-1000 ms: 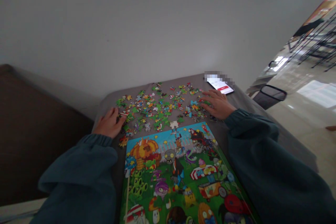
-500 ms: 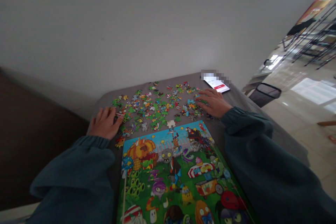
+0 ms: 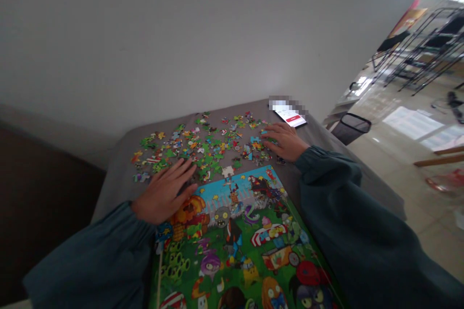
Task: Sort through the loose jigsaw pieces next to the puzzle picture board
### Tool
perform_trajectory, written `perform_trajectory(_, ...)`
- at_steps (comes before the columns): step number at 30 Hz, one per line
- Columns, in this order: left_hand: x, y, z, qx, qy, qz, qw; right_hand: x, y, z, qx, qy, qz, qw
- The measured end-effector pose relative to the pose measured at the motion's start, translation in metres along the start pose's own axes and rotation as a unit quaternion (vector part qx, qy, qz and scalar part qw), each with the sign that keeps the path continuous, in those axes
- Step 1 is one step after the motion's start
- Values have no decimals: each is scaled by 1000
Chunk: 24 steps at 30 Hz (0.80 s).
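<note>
Many loose jigsaw puzzle pieces (image 3: 208, 147) lie spread over the grey tablecloth. In front of them is a colourful cartoon puzzle board (image 3: 239, 231), its far edge close to the pieces. My left hand (image 3: 166, 190) lies palm down over the nearest pieces and the board's far left corner, fingers stretched out. What is under that palm is hidden. At the right end of the spread, my right hand (image 3: 284, 141) rests flat with fingers extended, touching or just beside some blue pieces (image 3: 255, 140). A pale piece (image 3: 228, 171) sits at the board's far edge.
A phone with a lit screen (image 3: 288, 113) lies at the table's back right, beyond my right hand. A pale wall (image 3: 181, 48) rises behind the table. To the right are a dark mesh bin (image 3: 351, 125) and folding chairs or racks (image 3: 424, 53) on a tiled floor.
My left hand has moved right and nearer, from the left edge of the pieces to the board's far left corner. My right hand stays in place. The view has turned slightly right.
</note>
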<state>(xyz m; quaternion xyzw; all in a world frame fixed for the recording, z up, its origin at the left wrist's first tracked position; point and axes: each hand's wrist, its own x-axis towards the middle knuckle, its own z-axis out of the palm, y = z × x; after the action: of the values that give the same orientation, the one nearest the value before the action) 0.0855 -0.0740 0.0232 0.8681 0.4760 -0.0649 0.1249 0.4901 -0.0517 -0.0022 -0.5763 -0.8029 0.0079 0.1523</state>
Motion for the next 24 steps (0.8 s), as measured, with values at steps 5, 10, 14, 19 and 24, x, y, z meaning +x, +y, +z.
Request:
perform_trajectory(5, -2, -4, 5, 33, -24, -23, 999, 1, 1, -1, 22, 3, -27, 999)
perform_trajectory(10, 4, 9, 4, 56, 41, -7, 998, 2, -10, -5, 55, -5, -79, 995)
perform_trajectory(14, 29, 35, 8, 71, 76, 38, 994, 2, -24, -6, 61, -13, -98, 993)
perform_trajectory(19, 42, 49, 16, 84, 45, 68, 993, 4, -24, -2, 57, -22, -94, 994)
perform_trajectory(24, 40, 44, 22, 68, 46, 90, 993, 4, -20, 0, 56, -24, -98, 993)
